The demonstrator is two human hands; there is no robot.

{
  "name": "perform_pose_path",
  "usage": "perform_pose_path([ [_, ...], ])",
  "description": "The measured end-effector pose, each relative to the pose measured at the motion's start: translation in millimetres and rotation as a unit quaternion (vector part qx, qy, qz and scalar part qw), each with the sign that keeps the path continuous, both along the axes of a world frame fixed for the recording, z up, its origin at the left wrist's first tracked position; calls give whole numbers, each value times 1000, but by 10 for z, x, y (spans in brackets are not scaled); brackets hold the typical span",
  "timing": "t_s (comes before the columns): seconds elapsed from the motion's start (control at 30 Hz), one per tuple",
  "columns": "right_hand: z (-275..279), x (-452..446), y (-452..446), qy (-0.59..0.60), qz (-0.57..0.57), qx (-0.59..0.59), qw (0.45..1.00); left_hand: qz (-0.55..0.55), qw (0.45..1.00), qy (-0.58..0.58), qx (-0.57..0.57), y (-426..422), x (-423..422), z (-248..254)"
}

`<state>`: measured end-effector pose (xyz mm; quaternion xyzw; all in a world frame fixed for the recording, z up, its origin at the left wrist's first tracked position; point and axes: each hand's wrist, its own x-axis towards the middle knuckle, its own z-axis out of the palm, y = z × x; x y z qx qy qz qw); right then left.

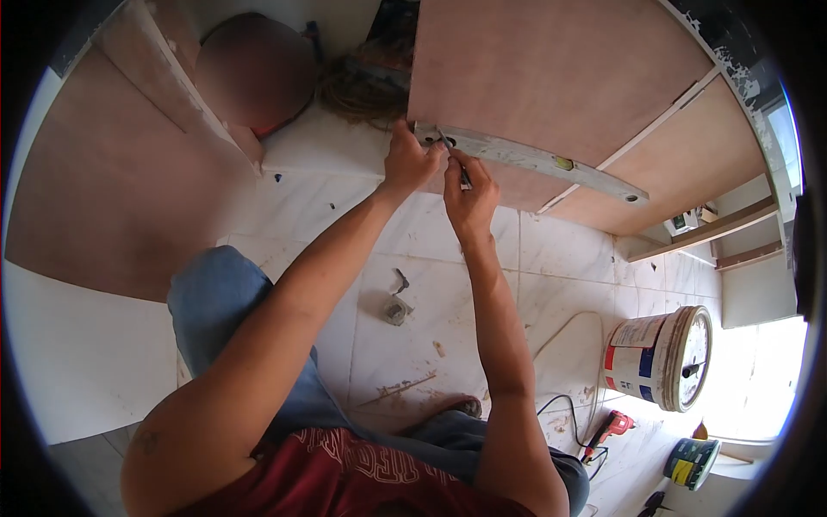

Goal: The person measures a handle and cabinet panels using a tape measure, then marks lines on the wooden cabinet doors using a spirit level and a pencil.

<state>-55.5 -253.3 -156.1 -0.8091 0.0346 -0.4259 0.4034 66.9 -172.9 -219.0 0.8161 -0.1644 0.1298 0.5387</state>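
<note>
A long, worn spirit level (525,155) lies along the lower part of a wooden cabinet panel (551,69), tilted down to the right. My left hand (412,162) is closed around the level's left end, at the panel's edge. Just to its right, my right hand (472,196) pinches a slim, pencil-like tool (444,138). The tool's tip is over the level, near its left hole. Fingers hide most of the tool, so its exact kind does not show.
On the tiled floor (457,302) lies a tape measure (395,310). A white bucket (655,358), a red heat-gun-like tool (613,426) with a cord and a dark green tub (692,463) are at right. Another wooden panel (112,189) stands at left.
</note>
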Motion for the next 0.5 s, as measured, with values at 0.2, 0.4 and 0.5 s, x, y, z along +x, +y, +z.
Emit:
perform_pose_path([
  [0.2,24,54,-48,-11,-6,-33,999,5,999,35,13,7,-27,62],
  [0.4,-7,34,-91,-13,-28,-47,998,3,1000,27,0,4,-57,91],
  [0.5,-18,48,-75,-24,-12,-80,996,3,1000,29,8,0,-33,71],
])
